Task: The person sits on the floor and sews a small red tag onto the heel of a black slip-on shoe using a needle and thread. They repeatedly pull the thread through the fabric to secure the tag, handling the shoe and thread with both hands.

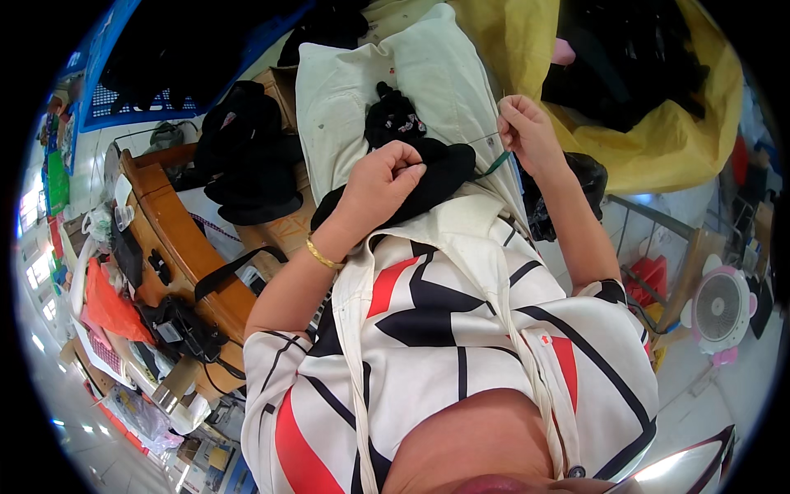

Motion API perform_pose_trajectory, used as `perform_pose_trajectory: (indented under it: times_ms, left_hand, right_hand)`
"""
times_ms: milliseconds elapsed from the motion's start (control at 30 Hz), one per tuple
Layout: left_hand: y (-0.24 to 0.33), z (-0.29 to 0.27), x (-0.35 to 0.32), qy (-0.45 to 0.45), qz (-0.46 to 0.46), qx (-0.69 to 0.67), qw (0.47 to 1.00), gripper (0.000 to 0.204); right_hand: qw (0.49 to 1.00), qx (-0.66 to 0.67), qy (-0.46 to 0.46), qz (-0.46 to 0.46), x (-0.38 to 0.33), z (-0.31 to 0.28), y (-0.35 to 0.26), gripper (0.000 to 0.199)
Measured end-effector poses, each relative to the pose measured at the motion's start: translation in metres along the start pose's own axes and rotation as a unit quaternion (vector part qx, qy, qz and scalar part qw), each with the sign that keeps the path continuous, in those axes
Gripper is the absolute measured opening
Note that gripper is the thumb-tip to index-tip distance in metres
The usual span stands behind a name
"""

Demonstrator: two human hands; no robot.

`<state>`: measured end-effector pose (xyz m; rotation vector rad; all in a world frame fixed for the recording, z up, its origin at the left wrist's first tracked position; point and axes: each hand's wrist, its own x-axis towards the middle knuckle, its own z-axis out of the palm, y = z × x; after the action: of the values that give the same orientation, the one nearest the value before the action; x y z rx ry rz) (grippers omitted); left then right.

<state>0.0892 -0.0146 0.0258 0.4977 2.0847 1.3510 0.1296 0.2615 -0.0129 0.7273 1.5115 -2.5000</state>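
My left hand is closed on a black garment that lies on a white padded board in front of me. A gold bangle sits on that wrist. My right hand is raised at the board's right edge, fingers pinched on a small green tool, apparently a thread snipper, whose tip points toward the black cloth. The cloth bunches up between the two hands, with a small patterned patch near its top.
A pile of black garments lies on a cardboard box to the left. A wooden bench holds bags and clutter. A yellow sack of dark clothes stands at the right. A pink-and-white fan sits on the floor.
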Motion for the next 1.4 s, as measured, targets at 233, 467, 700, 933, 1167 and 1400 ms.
perform_pose_trajectory:
  times_ms: [233, 467, 700, 933, 1167, 1400]
  left_hand:
    - [0.017, 0.007, 0.009, 0.057, 0.071, 0.229, 0.969, 0.011]
    - [0.018, 0.014, 0.018, 0.075, 0.195, 0.322, 0.923, 0.009]
    - [0.000, -0.004, 0.013, 0.098, 0.055, 0.114, 0.987, 0.009]
    - [-0.010, -0.034, 0.013, 0.174, 0.008, 0.038, 0.984, 0.012]
    - [-0.025, -0.002, 0.030, 0.120, -0.059, -0.106, 0.985, 0.014]
    - [-0.018, -0.005, 0.028, 0.103, -0.132, -0.212, 0.963, 0.015]
  right_hand:
    - [0.994, -0.096, -0.018, -0.043, -0.011, 0.012, -0.021, 0.014]
    - [0.973, -0.164, -0.046, -0.155, -0.012, 0.046, -0.063, 0.014]
    - [0.908, -0.206, 0.097, -0.353, 0.011, 0.050, -0.121, 0.013]
    - [0.686, -0.669, -0.076, -0.277, -0.008, 0.037, -0.017, 0.018]
    - [0.521, -0.817, -0.125, -0.213, -0.028, 0.063, 0.029, 0.016]
    - [0.654, -0.746, -0.075, -0.103, -0.046, 0.034, -0.016, 0.025]
